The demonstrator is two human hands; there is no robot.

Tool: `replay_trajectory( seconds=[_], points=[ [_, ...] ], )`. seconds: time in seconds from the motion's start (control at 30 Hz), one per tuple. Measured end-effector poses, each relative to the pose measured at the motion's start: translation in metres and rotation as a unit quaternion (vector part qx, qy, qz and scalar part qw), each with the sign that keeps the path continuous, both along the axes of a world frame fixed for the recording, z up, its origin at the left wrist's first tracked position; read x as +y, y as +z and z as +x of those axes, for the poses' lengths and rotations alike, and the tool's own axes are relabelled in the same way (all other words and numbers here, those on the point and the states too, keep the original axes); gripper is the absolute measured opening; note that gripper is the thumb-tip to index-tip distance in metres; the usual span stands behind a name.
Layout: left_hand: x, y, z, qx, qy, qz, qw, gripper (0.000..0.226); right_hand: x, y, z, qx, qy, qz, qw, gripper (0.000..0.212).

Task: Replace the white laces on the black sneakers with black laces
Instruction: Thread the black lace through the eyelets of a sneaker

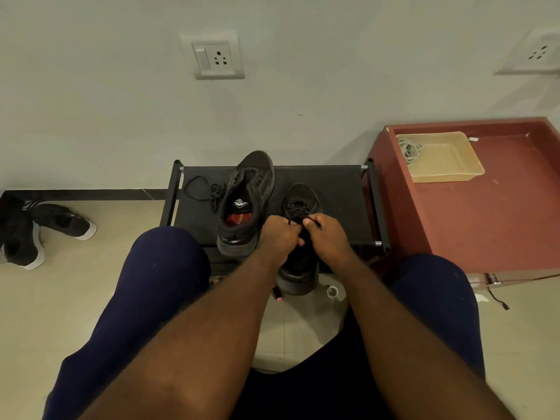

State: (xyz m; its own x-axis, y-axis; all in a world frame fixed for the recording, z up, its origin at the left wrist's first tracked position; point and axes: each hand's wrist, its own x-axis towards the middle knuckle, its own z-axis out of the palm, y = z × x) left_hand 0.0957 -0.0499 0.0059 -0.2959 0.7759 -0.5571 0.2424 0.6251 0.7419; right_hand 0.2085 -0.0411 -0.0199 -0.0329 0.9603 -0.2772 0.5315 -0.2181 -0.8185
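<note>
The person sits with knees apart before a low rack [333, 189] of black tubes with a taut, matte fabric top. Two black sneakers are on it. The nearer sneaker [300, 197] points toward the wall, its heel end jutting past the rack's front edge. Both hands meet over its tongue: the left hand [280, 234] and the right hand [325, 234] are curled, each pinching a strand of the thin black lace [298, 209] threaded through its upper eyelets. Just left stands the other sneaker [248, 189], mesh-sided, mouth open on a red and white insole. Beside it a loose black lace [212, 190] lies in a loop and a crumpled tangle on the fabric. To the right is a reddish cabinet [485, 213] carrying a translucent yellow plastic tray [445, 168] with a pale coiled cord [409, 150]. Dark white-soled shoes [45, 228] lie on the tiled floor at left.
</note>
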Motion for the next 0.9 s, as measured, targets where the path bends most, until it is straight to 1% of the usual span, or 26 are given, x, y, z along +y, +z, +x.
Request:
replay_trajectory(
  seconds=[0.13,0.23,0.33,0.43,0.5,0.6,0.63,0.67,0.73,0.77,0.8,0.83,0.9],
  points=[
    [-0.003,0.009,-0.008,0.037,-0.077,0.002,0.996,0.020,0.000,-0.001,-0.003,-0.021,-0.012,0.009,1.000,0.022],
    [-0.011,0.014,-0.013,0.030,-0.100,0.003,0.995,0.018,0.000,0.000,-0.002,-0.041,-0.005,0.012,0.999,0.022],
    [-0.021,0.019,-0.022,0.005,-0.099,0.010,0.995,0.019,0.000,0.001,0.000,-0.056,-0.004,0.012,0.998,0.021],
    [-0.030,0.030,-0.030,-0.010,-0.084,0.025,0.996,0.028,0.001,0.002,-0.001,-0.061,-0.002,0.009,0.998,0.020],
    [-0.035,0.036,-0.035,0.009,-0.086,0.042,0.995,0.032,0.001,0.004,-0.001,-0.056,-0.003,0.006,0.998,0.019],
    [-0.041,0.042,-0.041,0.055,-0.082,0.076,0.992,0.031,0.000,0.004,0.001,-0.048,-0.006,-0.006,0.999,0.020],
    [-0.042,0.044,-0.042,0.057,-0.074,0.090,0.992,0.029,-0.001,0.005,0.002,-0.053,-0.006,-0.009,0.999,0.022],
    [-0.043,0.047,-0.042,0.053,-0.065,0.106,0.991,0.027,-0.003,0.009,0.002,-0.073,-0.010,0.003,0.997,0.026],
    [-0.046,0.053,-0.040,0.058,-0.068,0.136,0.987,0.025,-0.007,0.022,0.001,-0.109,-0.031,0.072,0.991,0.031],
    [-0.047,0.056,-0.038,0.069,-0.082,0.152,0.982,0.025,-0.010,0.034,0.000,-0.102,-0.032,0.108,0.988,0.031],
    [-0.047,0.058,-0.036,0.081,-0.101,0.166,0.977,0.026,-0.013,0.049,-0.002,-0.065,-0.018,0.122,0.990,0.032],
    [-0.048,0.061,-0.034,0.091,-0.121,0.180,0.972,0.026,-0.017,0.065,-0.004,-0.005,0.009,0.108,0.994,0.034],
    [-0.049,0.063,-0.030,0.095,-0.161,0.202,0.961,0.025,-0.028,0.089,-0.010,0.118,0.061,0.046,0.990,0.036]
  ],
)
